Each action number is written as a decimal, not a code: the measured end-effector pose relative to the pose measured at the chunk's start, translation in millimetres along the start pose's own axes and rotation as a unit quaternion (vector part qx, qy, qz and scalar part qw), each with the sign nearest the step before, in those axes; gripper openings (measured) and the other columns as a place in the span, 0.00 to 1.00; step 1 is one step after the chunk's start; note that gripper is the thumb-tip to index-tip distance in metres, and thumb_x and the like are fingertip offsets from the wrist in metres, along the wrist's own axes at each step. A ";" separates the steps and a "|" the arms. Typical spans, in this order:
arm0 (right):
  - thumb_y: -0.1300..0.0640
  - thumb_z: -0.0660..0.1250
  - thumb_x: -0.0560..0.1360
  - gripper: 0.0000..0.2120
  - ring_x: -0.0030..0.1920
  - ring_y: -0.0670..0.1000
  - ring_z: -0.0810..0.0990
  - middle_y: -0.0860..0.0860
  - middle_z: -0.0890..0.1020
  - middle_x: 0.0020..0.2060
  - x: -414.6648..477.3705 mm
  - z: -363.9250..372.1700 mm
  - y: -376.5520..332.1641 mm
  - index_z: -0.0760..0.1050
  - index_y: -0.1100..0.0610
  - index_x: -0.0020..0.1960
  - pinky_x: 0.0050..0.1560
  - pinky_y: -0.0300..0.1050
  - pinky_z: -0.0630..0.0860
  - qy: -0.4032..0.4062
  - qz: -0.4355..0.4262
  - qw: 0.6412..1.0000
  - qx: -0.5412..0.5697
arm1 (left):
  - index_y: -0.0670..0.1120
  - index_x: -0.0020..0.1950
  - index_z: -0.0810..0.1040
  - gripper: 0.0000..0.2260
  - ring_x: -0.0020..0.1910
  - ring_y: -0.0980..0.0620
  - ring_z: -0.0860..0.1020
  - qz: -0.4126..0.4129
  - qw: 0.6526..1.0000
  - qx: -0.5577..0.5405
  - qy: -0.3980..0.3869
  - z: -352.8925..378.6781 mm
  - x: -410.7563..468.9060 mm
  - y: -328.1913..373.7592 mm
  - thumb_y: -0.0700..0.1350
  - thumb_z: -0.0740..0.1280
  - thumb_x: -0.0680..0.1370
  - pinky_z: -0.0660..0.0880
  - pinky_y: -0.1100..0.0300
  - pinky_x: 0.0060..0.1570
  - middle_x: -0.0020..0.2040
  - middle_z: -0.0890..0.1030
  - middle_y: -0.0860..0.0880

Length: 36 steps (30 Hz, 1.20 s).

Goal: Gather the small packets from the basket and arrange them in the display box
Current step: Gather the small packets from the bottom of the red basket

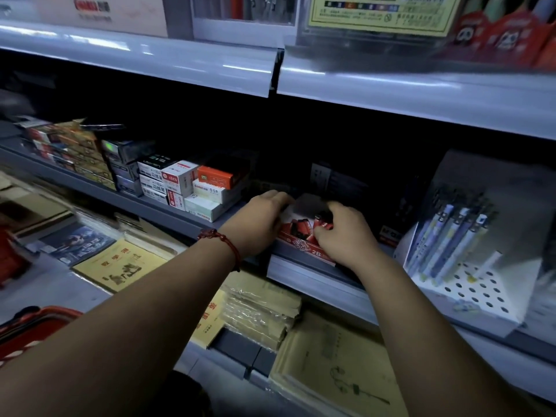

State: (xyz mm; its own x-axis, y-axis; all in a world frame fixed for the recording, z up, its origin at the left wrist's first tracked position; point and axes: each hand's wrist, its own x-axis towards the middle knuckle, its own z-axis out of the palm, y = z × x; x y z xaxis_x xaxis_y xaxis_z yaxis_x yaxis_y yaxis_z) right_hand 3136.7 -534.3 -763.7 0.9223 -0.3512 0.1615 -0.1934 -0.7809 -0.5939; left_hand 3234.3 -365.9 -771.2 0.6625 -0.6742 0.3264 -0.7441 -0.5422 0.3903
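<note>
A red-and-white display box (302, 246) marked 2B stands at the front of the middle shelf, with several small red packets (298, 228) lying inside it. My left hand (261, 219) grips the box's left wall, fingers curled over its back corner. My right hand (343, 233) pinches a small red packet (324, 224) at the right side of the box, just above the others. The red basket (36, 329) shows at the lower left edge; its contents are hidden.
Stacked white and orange boxes (198, 188) stand left of the display box. A white perforated pen stand (469, 266) with several pens sits to the right. Yellow notebooks (120, 266) and paper packs lie on the lower shelf. The upper shelf edge (421, 94) overhangs.
</note>
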 end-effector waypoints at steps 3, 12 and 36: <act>0.55 0.66 0.78 0.23 0.59 0.58 0.78 0.57 0.78 0.60 -9.1 1.0 -10.0 0.72 0.56 0.72 0.56 0.47 0.76 0.016 -0.024 0.999 -0.042 | 0.45 0.72 0.73 0.19 0.64 0.43 0.76 -0.027 0.999 0.035 -0.001 -14.6 -19.7 -4.5 0.44 0.66 0.81 0.75 0.50 0.62 0.67 0.76 0.45; 0.52 0.68 0.77 0.27 0.70 0.57 0.71 0.53 0.73 0.70 -35.2 42.8 -110.0 0.69 0.55 0.75 0.71 0.52 0.70 -0.039 -0.164 0.982 -0.086 | 0.48 0.72 0.71 0.27 0.64 0.41 0.76 -0.103 0.987 0.122 0.019 -78.2 -115.9 -55.6 0.55 0.70 0.76 0.76 0.46 0.59 0.67 0.77 0.45; 0.54 0.78 0.72 0.40 0.70 0.59 0.73 0.57 0.70 0.73 -144.6 447.8 -279.1 0.64 0.55 0.79 0.70 0.46 0.70 -0.474 -0.349 0.765 -0.262 | 0.47 0.74 0.69 0.32 0.68 0.40 0.73 -0.537 0.837 0.048 -0.092 -58.5 -544.9 -298.1 0.58 0.73 0.75 0.72 0.47 0.66 0.70 0.74 0.43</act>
State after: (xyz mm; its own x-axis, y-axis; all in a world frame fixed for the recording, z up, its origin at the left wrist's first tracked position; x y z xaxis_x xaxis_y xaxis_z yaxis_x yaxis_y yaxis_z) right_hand 3207.2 -34.2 -974.1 0.6424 0.5841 -0.4962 0.5780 -0.7944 -0.1868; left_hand 3100.2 192.4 -1015.1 0.9356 0.1678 -0.3107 0.2638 -0.9170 0.2991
